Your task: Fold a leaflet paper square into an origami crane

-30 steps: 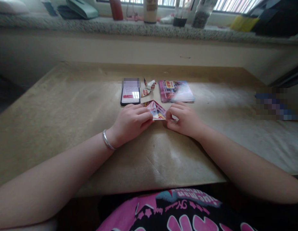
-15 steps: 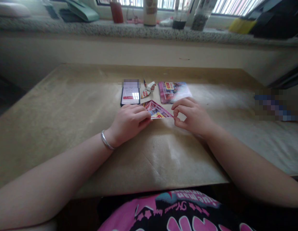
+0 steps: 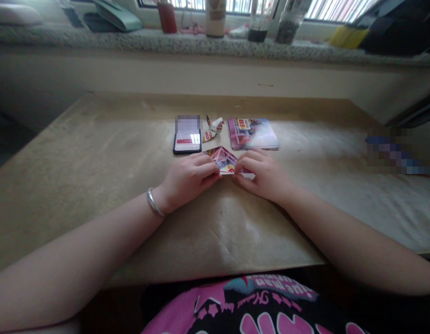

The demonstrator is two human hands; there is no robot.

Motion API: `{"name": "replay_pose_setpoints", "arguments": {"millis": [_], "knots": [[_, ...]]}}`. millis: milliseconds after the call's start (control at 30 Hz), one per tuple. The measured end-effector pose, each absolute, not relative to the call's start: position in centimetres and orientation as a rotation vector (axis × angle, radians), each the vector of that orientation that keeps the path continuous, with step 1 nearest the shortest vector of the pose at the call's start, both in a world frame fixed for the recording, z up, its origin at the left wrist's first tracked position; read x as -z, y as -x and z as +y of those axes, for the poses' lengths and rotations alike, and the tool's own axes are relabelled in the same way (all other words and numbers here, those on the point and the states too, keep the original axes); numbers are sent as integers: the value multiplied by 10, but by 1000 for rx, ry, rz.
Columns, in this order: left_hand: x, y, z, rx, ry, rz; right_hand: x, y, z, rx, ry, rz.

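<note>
A folded triangle of colourful printed paper (image 3: 223,158) lies on the table between my two hands. My left hand (image 3: 194,174), with a silver bangle at the wrist, has its fingers closed on the paper's left part. On the other side, my right hand (image 3: 262,172) pinches the right part near the lower edge, its fingers bent; part of the paper's right corner shows beneath them. Just beyond the paper stands a folded paper crane (image 3: 213,128). A phone (image 3: 187,139) with a lit screen lies left of the crane, close to my left hand.
A stack of printed paper sheets (image 3: 254,134) rests beyond my right hand. Something bluish and blurred (image 3: 397,155) is at the table's right. Along the stone windowsill (image 3: 187,44) stand a red container (image 3: 166,17), bottles and a dark bag-like object (image 3: 402,30).
My right hand has moved left along the paper, from its right tip to nearer its middle. My left hand stays almost where it was.
</note>
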State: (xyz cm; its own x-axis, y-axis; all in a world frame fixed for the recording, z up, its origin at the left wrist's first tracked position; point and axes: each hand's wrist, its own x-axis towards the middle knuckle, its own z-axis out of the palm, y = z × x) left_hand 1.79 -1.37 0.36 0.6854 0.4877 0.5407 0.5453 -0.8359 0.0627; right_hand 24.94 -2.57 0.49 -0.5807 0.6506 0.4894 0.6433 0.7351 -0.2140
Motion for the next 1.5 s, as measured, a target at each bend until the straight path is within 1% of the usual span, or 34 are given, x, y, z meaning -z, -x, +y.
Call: {"name": "replay_pose_setpoints", "arguments": {"millis": [100, 233, 367, 567, 833, 1067, 1367, 1500], "knots": [[-3, -19, -15, 826, 2754, -797, -5, -243, -27, 6, 1003, -2392], [-2, -20, -20, 673, 2667, -684, -3, -239, -27, 78, 952, -2444], [-4, -22, -24, 609, 2598, -710, -1, -238, -27, 101, 929, -2476], [-6, -22, -20, 692, 2580, -735, -4, -242, -28, 51, 936, -2432], [-11, -13, -16, 701, 2573, -708, -7, -255, -27, -16, 944, -2398], [-15, -5, -13, 599, 2626, -661, -8, -265, -27, -105, 924, -2391], [-22, 12, 0, 589, 2866, -611, -6, -271, -19, -255, 858, -2375], [-23, 17, 2, 640, 2947, -632, -4, -272, -18, -291, 851, -2392]]}}
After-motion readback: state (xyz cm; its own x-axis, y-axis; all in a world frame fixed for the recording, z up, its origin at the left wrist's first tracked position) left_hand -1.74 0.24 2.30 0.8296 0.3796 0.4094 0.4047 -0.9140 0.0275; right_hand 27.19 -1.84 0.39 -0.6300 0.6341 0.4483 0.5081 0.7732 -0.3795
